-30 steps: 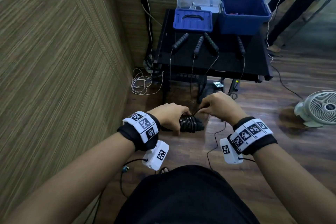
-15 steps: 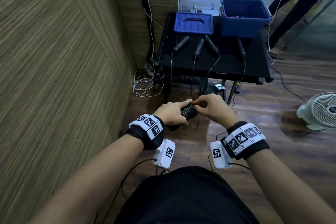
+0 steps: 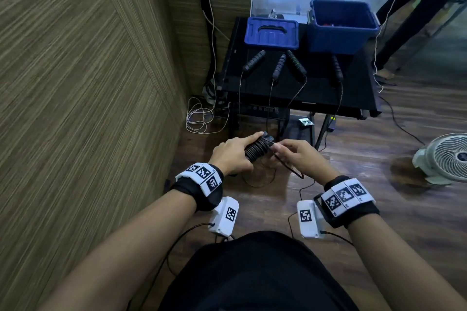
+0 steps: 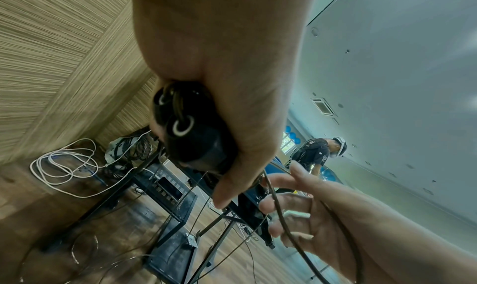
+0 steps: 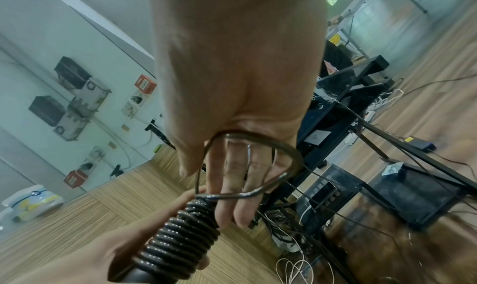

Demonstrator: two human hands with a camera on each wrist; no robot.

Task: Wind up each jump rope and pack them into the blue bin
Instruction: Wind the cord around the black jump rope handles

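Observation:
My left hand (image 3: 231, 156) grips a pair of black jump rope handles (image 3: 257, 150) held side by side, with black cord wound tightly round them. My right hand (image 3: 299, 156) pinches the loose cord (image 3: 288, 168) just right of the bundle, and a loop runs across its palm (image 5: 284, 151). The wound coils (image 5: 185, 233) show clearly in the right wrist view, and the handle ends (image 4: 191, 129) in the left wrist view. The open blue bin (image 3: 343, 4) stands at the back right of the black table (image 3: 316, 93). Several more rope handles (image 3: 254, 60) lie on that table, their cords hanging over the front edge.
The blue lid (image 3: 271, 33) lies to the left of the bin. A wood-panelled wall (image 3: 88, 108) runs close along my left. A white floor fan (image 3: 444, 156) stands at the right, a coil of white cable (image 3: 199, 116) lies by the table leg, and a person's legs (image 3: 417, 7) are behind the bin.
Both hands have moved forward towards the table. The bundle has turned from lying crosswise to pointing away from me. My right hand has dropped to the bundle's right side with a cord loop.

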